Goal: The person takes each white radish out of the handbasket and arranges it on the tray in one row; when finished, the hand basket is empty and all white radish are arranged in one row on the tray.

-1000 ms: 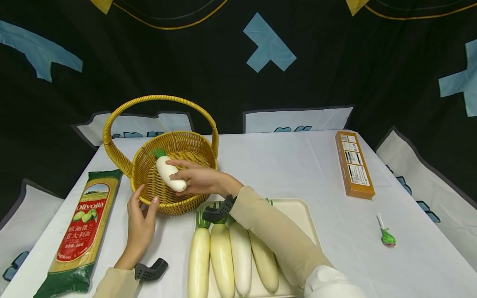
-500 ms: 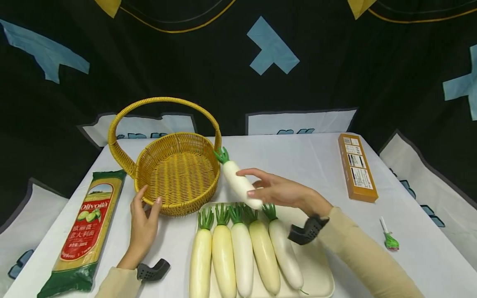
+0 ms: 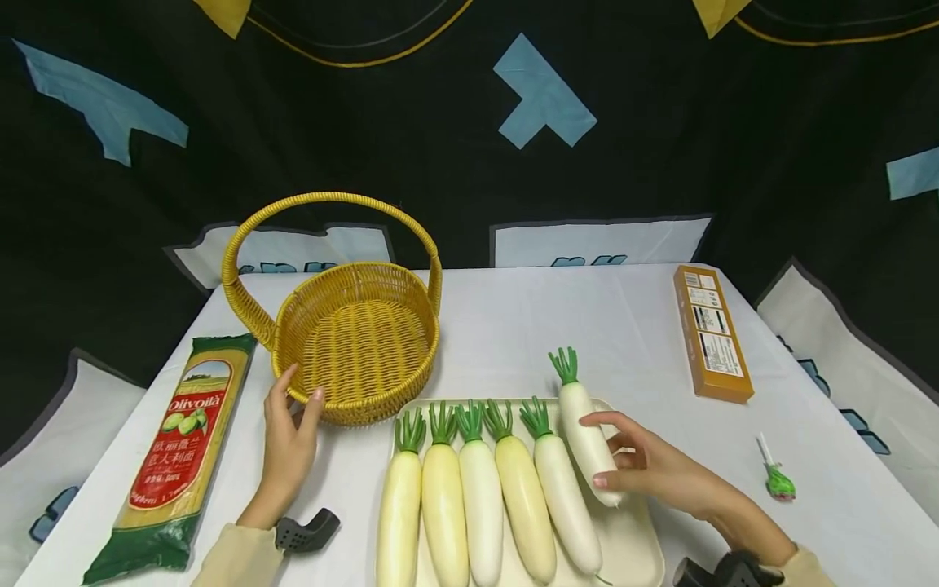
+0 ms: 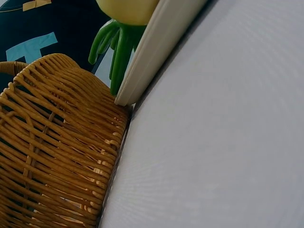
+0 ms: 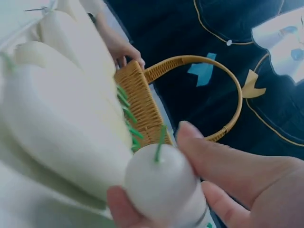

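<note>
My right hand (image 3: 663, 473) holds a white radish (image 3: 584, 428) with a green top between thumb and fingers, over the right part of the cream tray (image 3: 640, 562). In the right wrist view the radish's rounded root end (image 5: 159, 178) faces the camera, the thumb on one side and a finger on the other. Several other radishes (image 3: 480, 514), white to pale yellow, lie side by side on the tray, green tops pointing away. My left hand (image 3: 288, 456) rests on the front left rim of the yellow wicker basket (image 3: 367, 350), its fingers fairly straight; the basket holds nothing.
A pack of spaghetti (image 3: 176, 448) lies left of the basket. At the right are an orange-brown box (image 3: 710, 334) and a green-wrapped lollipop (image 3: 778, 481). The basket's tall handle (image 3: 330, 198) arches above it. A dark curtain (image 3: 411, 122) hangs behind the table.
My right hand has carried the radish out of the basket, rightward and nearer, to the tray's right side. My left hand has stayed at the basket rim.
</note>
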Motion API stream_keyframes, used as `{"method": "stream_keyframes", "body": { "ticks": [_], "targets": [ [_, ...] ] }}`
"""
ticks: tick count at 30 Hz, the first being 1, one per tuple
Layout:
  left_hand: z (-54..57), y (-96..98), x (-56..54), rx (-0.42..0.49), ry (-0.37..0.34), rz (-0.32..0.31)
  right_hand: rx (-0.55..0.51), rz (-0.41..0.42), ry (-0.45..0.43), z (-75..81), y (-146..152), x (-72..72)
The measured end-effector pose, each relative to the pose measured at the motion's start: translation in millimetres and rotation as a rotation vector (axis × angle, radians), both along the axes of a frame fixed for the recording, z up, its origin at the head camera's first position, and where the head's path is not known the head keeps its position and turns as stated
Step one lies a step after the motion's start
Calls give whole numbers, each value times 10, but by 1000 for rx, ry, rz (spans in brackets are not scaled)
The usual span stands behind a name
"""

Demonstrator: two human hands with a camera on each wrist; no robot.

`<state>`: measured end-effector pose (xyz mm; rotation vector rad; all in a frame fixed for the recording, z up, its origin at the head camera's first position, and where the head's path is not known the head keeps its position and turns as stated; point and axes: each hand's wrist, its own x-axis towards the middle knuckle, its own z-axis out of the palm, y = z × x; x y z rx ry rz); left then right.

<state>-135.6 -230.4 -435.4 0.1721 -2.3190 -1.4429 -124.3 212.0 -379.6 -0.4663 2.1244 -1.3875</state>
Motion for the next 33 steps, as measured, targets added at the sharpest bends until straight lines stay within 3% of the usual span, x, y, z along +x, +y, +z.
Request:
{"method": "stream_keyframes", "body": {
  "ticks": [6, 18, 23, 33],
  "targets": [
    [10, 9, -31, -5, 14, -23, 12, 4, 39, -107, 123, 266],
    [15, 16, -37, -15, 12, -16, 23, 58, 156, -222, 129, 480],
    [14, 20, -32, -14, 12, -18, 3, 77, 187, -260, 114, 515],
    [14, 6, 1, -14, 2, -5, 192, 115, 179, -226, 78, 493]
  ]
}}
